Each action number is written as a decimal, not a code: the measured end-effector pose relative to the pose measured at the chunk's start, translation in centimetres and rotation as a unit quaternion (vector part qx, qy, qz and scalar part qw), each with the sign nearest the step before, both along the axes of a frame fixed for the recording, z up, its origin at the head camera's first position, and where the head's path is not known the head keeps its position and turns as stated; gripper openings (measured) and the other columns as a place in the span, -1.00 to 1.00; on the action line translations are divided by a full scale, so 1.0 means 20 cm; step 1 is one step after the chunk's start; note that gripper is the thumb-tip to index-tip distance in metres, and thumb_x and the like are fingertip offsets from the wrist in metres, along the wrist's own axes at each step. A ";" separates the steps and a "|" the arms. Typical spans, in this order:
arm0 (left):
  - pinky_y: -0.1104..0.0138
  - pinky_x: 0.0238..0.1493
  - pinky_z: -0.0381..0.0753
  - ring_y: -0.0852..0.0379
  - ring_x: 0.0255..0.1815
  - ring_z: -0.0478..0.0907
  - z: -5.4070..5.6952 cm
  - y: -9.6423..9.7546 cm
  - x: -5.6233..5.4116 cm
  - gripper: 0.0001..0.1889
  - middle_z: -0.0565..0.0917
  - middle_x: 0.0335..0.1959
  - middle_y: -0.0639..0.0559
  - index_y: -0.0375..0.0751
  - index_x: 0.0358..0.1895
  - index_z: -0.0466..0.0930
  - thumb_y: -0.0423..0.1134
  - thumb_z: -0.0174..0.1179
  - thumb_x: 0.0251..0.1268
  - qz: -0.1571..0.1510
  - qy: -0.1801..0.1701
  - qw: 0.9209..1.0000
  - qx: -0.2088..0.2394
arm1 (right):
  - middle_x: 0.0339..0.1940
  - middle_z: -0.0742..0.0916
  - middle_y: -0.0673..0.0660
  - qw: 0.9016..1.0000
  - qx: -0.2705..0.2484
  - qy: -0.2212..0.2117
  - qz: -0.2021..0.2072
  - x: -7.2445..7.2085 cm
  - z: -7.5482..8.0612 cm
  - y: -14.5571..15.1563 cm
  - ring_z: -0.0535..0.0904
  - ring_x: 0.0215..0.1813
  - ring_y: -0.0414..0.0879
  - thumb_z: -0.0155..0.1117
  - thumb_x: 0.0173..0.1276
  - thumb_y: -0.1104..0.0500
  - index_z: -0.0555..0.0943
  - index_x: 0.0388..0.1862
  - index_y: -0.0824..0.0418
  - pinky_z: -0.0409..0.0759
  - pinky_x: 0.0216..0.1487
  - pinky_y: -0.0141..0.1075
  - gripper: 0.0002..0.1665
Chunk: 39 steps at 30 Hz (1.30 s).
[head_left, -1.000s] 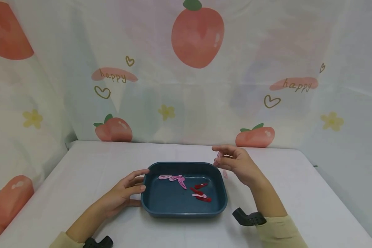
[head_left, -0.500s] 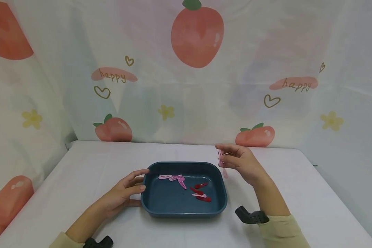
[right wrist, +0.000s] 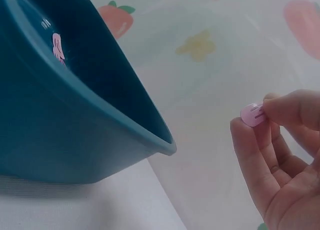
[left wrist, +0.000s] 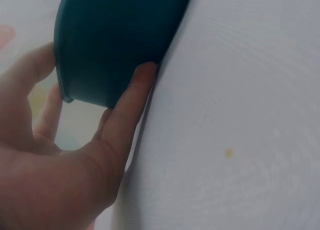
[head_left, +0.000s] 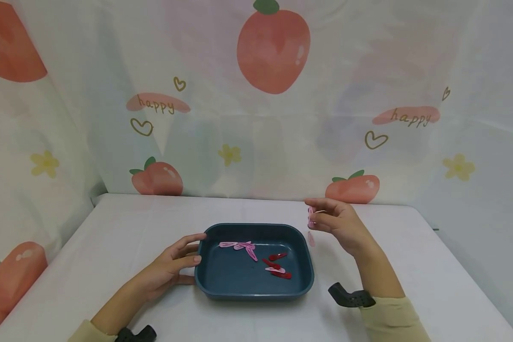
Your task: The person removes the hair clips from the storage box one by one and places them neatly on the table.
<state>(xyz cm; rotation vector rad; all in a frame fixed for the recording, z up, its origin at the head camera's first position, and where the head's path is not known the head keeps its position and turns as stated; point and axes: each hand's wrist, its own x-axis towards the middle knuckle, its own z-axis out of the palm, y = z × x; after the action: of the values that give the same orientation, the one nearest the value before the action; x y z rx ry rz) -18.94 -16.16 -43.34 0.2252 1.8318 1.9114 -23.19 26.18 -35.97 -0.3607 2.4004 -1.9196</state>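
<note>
The right hand (head_left: 342, 228) pinches a pink hair clip (right wrist: 252, 115) beside the blue tray (head_left: 252, 297) (more clips (head_left: 244, 245) inside) — loosened fingers might drop it outside; the left hand (head_left: 166, 266), fingers extended, touches the tray.

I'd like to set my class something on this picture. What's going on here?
A person's left hand rests against the left end of a blue tray. The right hand pinches at least one pink clip just outside the tray's right end. Inside lie pink clips toward the left and red clips with a paler clip toward the right. Another clip lies on the table, below the right hand.
</note>
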 end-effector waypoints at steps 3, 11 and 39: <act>-0.16 0.12 0.58 -0.32 0.42 0.26 0.00 0.00 0.00 -0.38 0.09 0.54 -0.29 0.06 0.54 0.17 -0.24 0.14 0.48 -0.004 0.000 1.000 0.005 | -0.12 0.58 0.15 1.000 -0.001 -0.003 -0.003 0.00 0.00 0.01 0.69 -0.18 -0.11 0.28 0.43 0.23 0.55 0.27 0.29 0.71 -0.03 -0.26 -0.54; -0.16 0.12 0.59 -0.31 0.43 0.26 0.00 0.00 0.00 -0.38 0.10 0.54 -0.28 0.06 0.53 0.18 -0.24 0.15 0.48 -0.003 -0.003 1.000 0.006 | -0.13 0.60 0.09 1.000 -0.010 -0.010 -0.014 -0.01 -0.01 0.04 0.66 -0.17 -0.15 0.27 0.43 0.26 0.50 0.31 0.36 0.71 -0.04 -0.29 -0.51; -0.19 0.12 0.57 -0.36 0.47 0.19 0.01 0.00 0.01 -0.37 0.06 0.56 -0.32 0.02 0.54 0.15 -0.24 0.14 0.48 -0.010 0.006 1.000 0.009 | -0.06 0.59 0.26 0.994 0.062 -0.061 -0.068 -0.06 -0.16 0.12 0.64 -0.16 -0.09 0.24 0.43 0.29 0.46 0.36 0.38 0.71 -0.03 -0.26 -0.47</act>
<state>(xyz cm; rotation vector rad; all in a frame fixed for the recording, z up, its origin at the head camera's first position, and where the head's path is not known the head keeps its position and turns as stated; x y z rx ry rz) -18.77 -16.19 -43.11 0.2603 1.8140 1.9181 -24.29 28.59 -39.12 -0.0736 2.5057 -1.7710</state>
